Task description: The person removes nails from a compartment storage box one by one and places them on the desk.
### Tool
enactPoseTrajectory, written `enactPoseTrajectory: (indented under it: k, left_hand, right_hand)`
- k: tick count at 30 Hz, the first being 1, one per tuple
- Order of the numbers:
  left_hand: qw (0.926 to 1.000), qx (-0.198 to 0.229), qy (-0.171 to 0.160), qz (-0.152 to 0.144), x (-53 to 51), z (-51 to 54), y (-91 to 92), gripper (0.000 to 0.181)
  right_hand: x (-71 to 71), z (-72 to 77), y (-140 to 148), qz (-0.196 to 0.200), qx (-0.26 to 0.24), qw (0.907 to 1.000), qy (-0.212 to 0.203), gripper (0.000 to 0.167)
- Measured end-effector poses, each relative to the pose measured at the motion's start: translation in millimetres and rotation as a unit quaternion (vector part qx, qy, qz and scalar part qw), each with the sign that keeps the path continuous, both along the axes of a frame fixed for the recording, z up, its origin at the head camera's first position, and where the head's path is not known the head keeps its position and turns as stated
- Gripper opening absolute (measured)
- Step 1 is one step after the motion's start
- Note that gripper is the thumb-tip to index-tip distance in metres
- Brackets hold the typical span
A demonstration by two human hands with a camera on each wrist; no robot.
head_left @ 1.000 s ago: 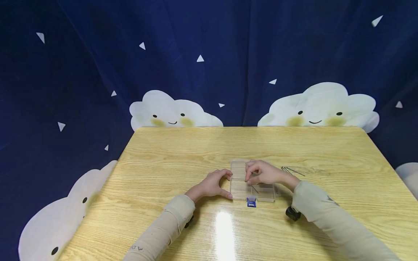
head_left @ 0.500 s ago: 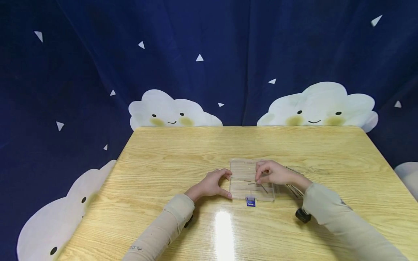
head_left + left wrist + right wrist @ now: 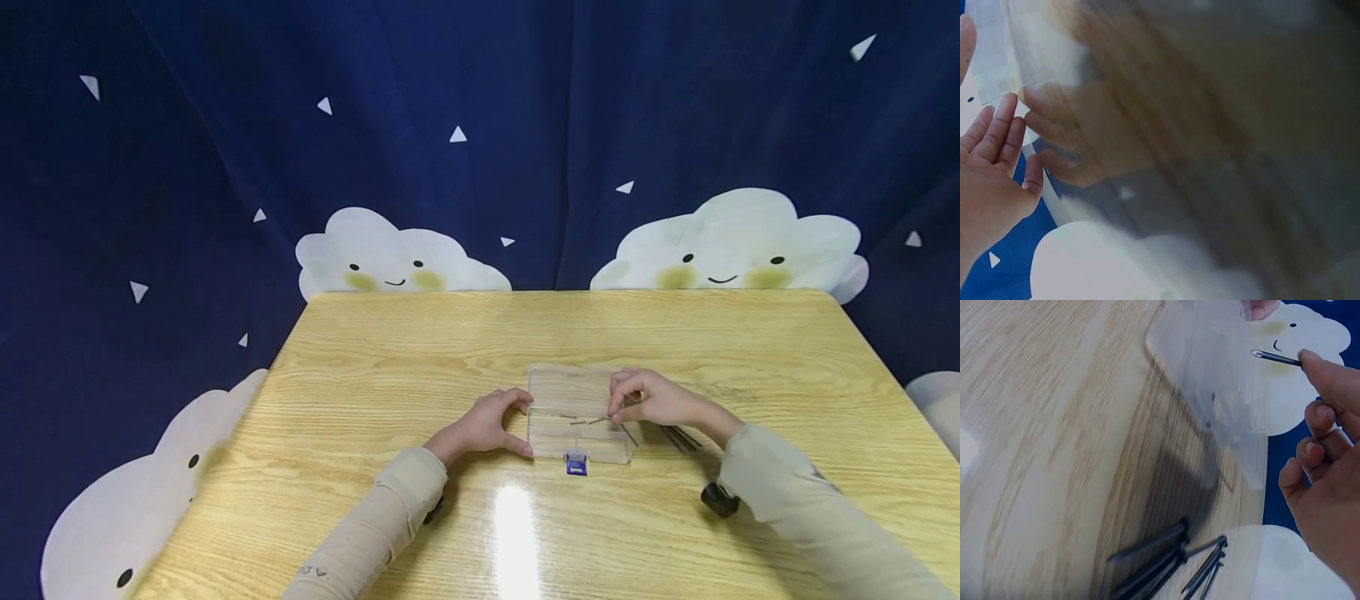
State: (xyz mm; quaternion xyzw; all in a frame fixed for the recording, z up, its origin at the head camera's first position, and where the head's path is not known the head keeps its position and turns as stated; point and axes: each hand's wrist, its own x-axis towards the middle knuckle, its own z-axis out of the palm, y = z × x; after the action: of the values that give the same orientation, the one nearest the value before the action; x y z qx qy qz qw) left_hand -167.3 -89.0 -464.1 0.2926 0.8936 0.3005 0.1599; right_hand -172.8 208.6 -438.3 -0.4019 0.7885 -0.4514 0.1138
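Observation:
A clear plastic box (image 3: 547, 443) with a blue latch (image 3: 576, 464) lies opened out on the table, its lid (image 3: 551, 385) laid back. My left hand (image 3: 491, 421) touches the box's left side, thumb near the front corner and fingers farther back. The left wrist view shows those fingers (image 3: 1007, 134) fairly straight against the plastic edge. Over the box's right end, my right hand (image 3: 648, 398) pinches a nail (image 3: 1275, 357) between thumb and fingers; its pointed tip sticks out. Several short, thin pieces (image 3: 577, 422) that look like nails lie inside the box.
Several loose nails (image 3: 1154, 569) lie on the wooden table (image 3: 390, 350) just right of the box, below my right forearm. A dark blue curtain (image 3: 420, 100) with cloud prints hangs behind the table's far edge.
My right hand has moved to the right across the box, carrying the nail. Nails inside the box have come into sight behind it. My left hand keeps its place.

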Motion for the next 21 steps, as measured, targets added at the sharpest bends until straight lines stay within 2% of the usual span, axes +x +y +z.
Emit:
enactPoseTrajectory:
  k: [8,12,21]
  left_hand:
    - [1.0000,0.000,-0.004,0.001,-0.1,0.2,-0.3,0.074]
    - [1.0000,0.000,-0.008,0.005,-0.1,0.0,-0.1,0.074]
    - [1.0000,-0.003,-0.007,0.007,0.0,0.4,0.2,0.075]
  right_hand:
    - [0.5,-7.3,21.1,0.008,-0.025,0.9996,0.010,0.010]
    - [2.8,-8.7,32.0,0.002,-0.019,0.9997,0.013,0.011]
    - [6.8,-21.0,46.7,-0.046,0.004,0.9985,0.030,0.011]
